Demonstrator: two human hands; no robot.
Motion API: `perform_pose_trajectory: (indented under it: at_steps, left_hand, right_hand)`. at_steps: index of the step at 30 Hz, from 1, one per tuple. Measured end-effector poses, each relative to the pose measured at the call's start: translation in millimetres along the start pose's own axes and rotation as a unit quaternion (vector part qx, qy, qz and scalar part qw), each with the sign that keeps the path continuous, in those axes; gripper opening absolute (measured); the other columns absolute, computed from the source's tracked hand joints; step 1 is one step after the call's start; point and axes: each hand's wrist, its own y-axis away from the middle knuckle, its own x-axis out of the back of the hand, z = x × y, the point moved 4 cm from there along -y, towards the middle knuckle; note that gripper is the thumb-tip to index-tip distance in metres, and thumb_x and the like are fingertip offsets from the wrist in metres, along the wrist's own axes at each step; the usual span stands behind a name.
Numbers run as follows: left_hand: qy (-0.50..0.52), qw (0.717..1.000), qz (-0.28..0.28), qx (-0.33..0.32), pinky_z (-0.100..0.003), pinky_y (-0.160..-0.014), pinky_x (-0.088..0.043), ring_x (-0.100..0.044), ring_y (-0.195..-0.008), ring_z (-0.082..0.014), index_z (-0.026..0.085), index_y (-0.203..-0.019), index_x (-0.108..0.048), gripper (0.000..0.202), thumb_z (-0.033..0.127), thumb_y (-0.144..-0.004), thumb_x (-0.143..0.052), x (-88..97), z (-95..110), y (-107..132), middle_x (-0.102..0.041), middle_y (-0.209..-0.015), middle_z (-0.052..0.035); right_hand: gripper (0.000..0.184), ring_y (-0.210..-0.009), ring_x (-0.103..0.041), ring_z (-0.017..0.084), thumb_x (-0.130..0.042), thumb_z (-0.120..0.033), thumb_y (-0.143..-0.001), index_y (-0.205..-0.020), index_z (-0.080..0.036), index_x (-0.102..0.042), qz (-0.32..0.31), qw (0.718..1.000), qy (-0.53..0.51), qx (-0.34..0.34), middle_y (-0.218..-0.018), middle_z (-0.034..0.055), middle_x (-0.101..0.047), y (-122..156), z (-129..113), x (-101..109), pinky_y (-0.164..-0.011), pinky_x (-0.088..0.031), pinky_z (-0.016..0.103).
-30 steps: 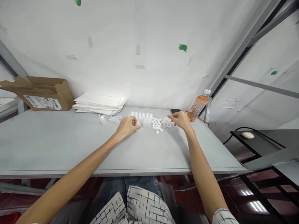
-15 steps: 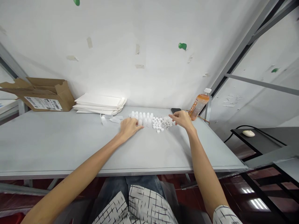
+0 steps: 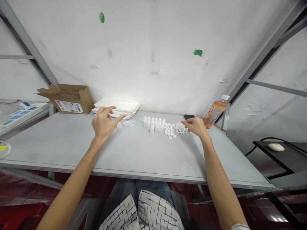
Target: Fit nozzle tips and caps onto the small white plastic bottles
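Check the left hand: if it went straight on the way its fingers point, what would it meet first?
Most likely the stack of white sheets, which lies ahead of the fingers of the left hand. Depth is hard to judge from this view, so the hand may be further from it than it looks.

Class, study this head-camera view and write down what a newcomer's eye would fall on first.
The eye goes first to the small white plastic bottles and tiny white caps clustered mid-table, between the two bare hands. The open left hand is at the left of them, and the right hand is at their right, beside a white tangle. Farther back at right, an orange-filled bottle stands out against the pale wall.
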Motion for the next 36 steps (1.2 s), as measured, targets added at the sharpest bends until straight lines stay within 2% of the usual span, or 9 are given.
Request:
perform_pose_trajectory:
  at_steps: [4,7,13,18,22,25,27,31,36]
  left_hand:
    - [-0.062,0.981,-0.183,0.02,-0.032,-0.074,-0.043,-0.063,-0.094,-0.0269,0.02,-0.122,-0.066,0.068,0.057,-0.066,-0.08,-15.7,-50,-2,-0.068,-0.112,-0.0078]
    - [-0.041,0.957,-0.286,0.04,-0.034,-0.076,-0.044,-0.063,-0.095,-0.0276,0.018,-0.119,-0.068,0.066,0.056,-0.066,-0.08,-34.2,-63,-2,-0.07,-0.113,-0.0089]
    - [-0.03,0.955,-0.295,0.025,-0.031,-0.071,-0.041,-0.061,-0.089,-0.0254,0.012,-0.1,-0.074,0.04,0.045,-0.077,-0.07,-42.7,-51,-11,-0.07,-0.104,-0.0118]
    - [0.068,0.962,-0.264,-0.013,-0.027,-0.067,-0.041,-0.061,-0.082,-0.0222,0.016,-0.092,-0.07,0.042,0.055,-0.083,-0.057,-30.6,-15,-16,-0.069,-0.085,-0.0065]
    - [0.288,0.884,-0.358,-0.084,-0.027,-0.071,-0.045,-0.06,-0.081,-0.0181,0.015,-0.096,-0.067,0.045,0.056,-0.087,-0.052,-37.5,49,-11,-0.068,-0.091,-0.0072]
    - [0.337,0.835,-0.412,-0.138,-0.028,-0.072,-0.045,-0.061,-0.089,-0.0207,0.016,-0.088,-0.068,0.047,0.057,-0.092,-0.046,-51.1,92,-3,-0.069,-0.095,-0.0086]
    - [0.341,0.827,-0.418,-0.159,-0.028,-0.071,-0.044,-0.061,-0.088,-0.0212,0.016,-0.085,-0.068,0.047,0.057,-0.092,-0.046,-60.8,111,5,-0.068,-0.091,-0.008]
    - [0.359,0.81,-0.427,-0.182,-0.027,-0.069,-0.041,-0.054,-0.075,-0.0165,0.016,-0.083,-0.067,0.043,0.053,-0.093,-0.046,-73.8,127,25,-0.062,-0.078,-0.0028]
    - [0.352,0.814,-0.424,-0.181,-0.026,-0.069,-0.041,-0.05,-0.073,-0.0153,0.017,-0.079,-0.07,0.038,0.051,-0.089,-0.057,-76.9,121,41,-0.058,-0.072,-0.0013]
  right_hand:
    - [0.034,-0.068,-0.067,0.019,-0.058,-0.047,-0.085,-0.067,-0.021,-0.072,-0.006,1.0,-0.002,-0.008,-0.054,0.0018,-0.067,1,-2,1,-0.059,-0.037,0.026]
    - [0.035,-0.067,-0.066,0.019,-0.057,-0.047,-0.085,-0.066,-0.021,-0.071,-0.013,1.0,0.0,-0.005,-0.054,0.0022,-0.067,2,-2,1,-0.059,-0.037,0.027]
    - [0.034,-0.068,-0.066,0.021,-0.058,-0.046,-0.084,-0.066,-0.021,-0.072,-0.007,1.0,0.006,0.004,-0.054,0.004,-0.067,0,-1,1,-0.057,-0.036,0.028]
    - [0.04,-0.056,-0.063,0.018,-0.058,-0.051,-0.084,-0.065,-0.019,-0.071,0.015,0.996,-0.078,0.05,-0.053,0.0038,-0.066,6,-17,-1,-0.054,-0.039,0.026]
    - [0.047,-0.048,-0.058,0.014,-0.061,-0.061,-0.081,-0.072,-0.015,-0.07,-0.008,0.955,-0.273,0.119,-0.063,0.0053,-0.067,21,-53,-5,-0.046,-0.038,0.025]
    - [0.049,-0.045,-0.055,0.012,-0.065,-0.064,-0.079,-0.08,-0.015,-0.069,-0.028,0.906,-0.399,0.136,-0.069,0.0047,-0.066,32,-76,-10,-0.04,-0.035,0.024]
    - [0.049,-0.042,-0.053,0.01,-0.065,-0.065,-0.079,-0.078,-0.015,-0.067,-0.022,0.891,-0.433,0.134,-0.068,0.0033,-0.063,35,-84,-13,-0.037,-0.033,0.023]
    - [0.05,-0.04,-0.05,0.009,-0.066,-0.065,-0.079,-0.071,-0.016,-0.061,-0.036,0.89,-0.432,0.145,-0.062,0.0,-0.058,38,-89,-24,-0.038,-0.033,0.023]
    - [0.052,-0.041,-0.048,0.008,-0.067,-0.068,-0.077,-0.068,-0.018,-0.056,-0.082,0.9,-0.395,0.166,-0.058,-0.0029,-0.054,44,-94,-37,-0.041,-0.035,0.023]
